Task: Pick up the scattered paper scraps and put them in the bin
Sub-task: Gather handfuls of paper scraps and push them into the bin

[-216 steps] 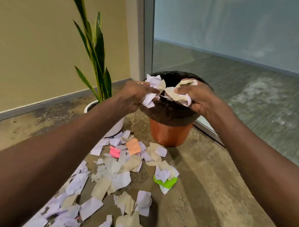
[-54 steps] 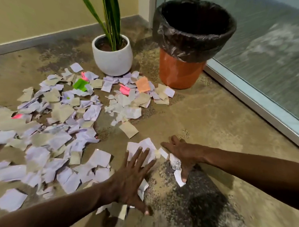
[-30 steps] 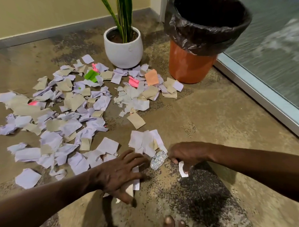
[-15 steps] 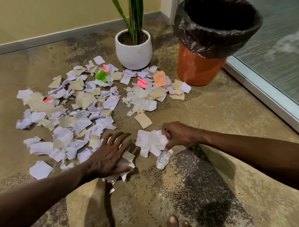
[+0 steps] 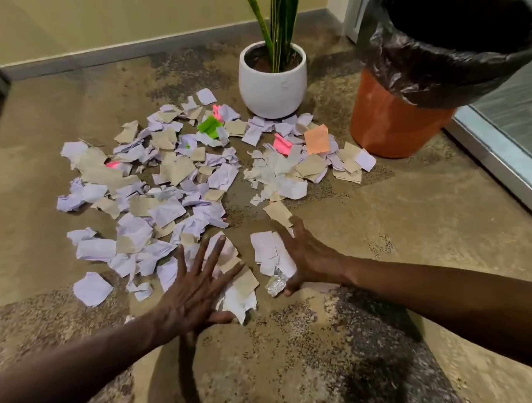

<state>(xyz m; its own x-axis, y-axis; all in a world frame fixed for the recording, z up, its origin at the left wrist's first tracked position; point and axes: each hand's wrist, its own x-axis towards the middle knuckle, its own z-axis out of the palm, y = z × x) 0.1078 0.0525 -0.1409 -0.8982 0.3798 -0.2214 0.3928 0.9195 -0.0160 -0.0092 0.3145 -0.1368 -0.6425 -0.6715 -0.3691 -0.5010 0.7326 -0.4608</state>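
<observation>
Two bare hands press flat, fingers spread, on paper scraps (image 5: 168,178) strewn across a mottled floor (image 5: 410,223): left hand (image 5: 194,289) on one heap, right hand (image 5: 308,255) beside white pieces, orange black-lined bin (image 5: 393,121) beyond.

I can read no writing anywhere in my view. The paper scraps (image 5: 168,178) on the floor show no legible words or numbers, and I see no label or brand on the bin (image 5: 393,121) or on the white plant pot (image 5: 271,82).
</observation>
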